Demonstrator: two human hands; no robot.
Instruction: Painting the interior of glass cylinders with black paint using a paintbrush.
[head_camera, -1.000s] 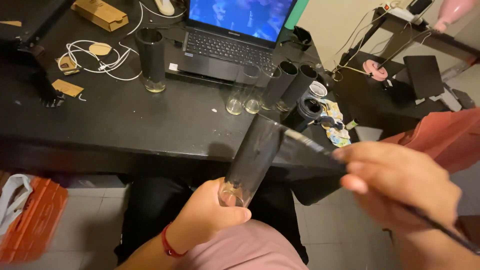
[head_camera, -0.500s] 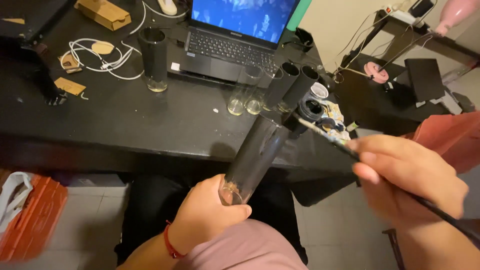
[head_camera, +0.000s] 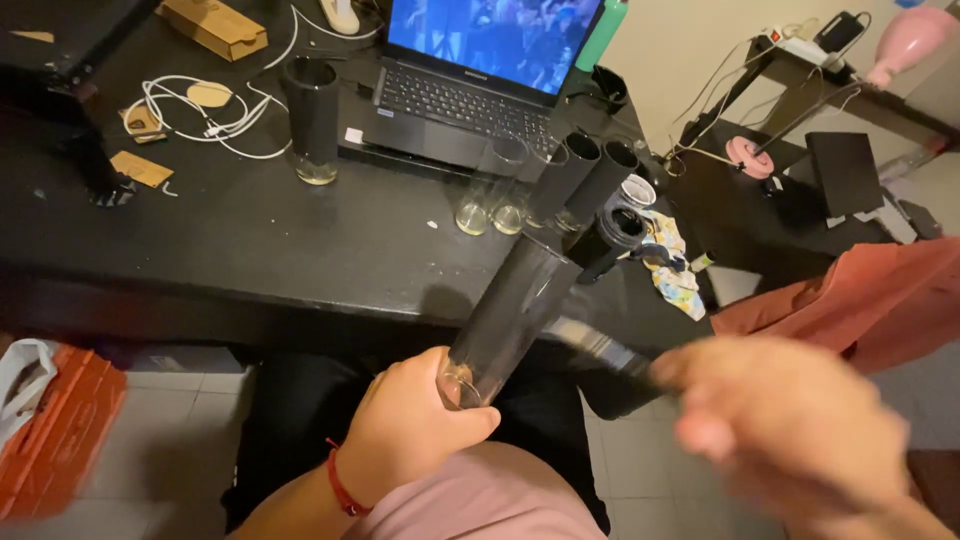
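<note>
The left hand (head_camera: 415, 435) is gripping the base of a tall dark glass (head_camera: 505, 318), tilted over the lap; the right hand (head_camera: 790, 430), clamped on a thin brush (head_camera: 600, 350), is now blurring, stroking faster along its side than a moment ago

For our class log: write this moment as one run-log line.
left hand: grips tall glass base | right hand: blurred, holds thin brush | desk: more glasses

The tall glass tumbler (head_camera: 510, 315) is smooth, dark and glossy, with a clear thick base. The worktop (head_camera: 250, 240) is matt black, faintly dusty. A crumpled patterned cloth (head_camera: 675, 275) lies at its right edge.
</note>
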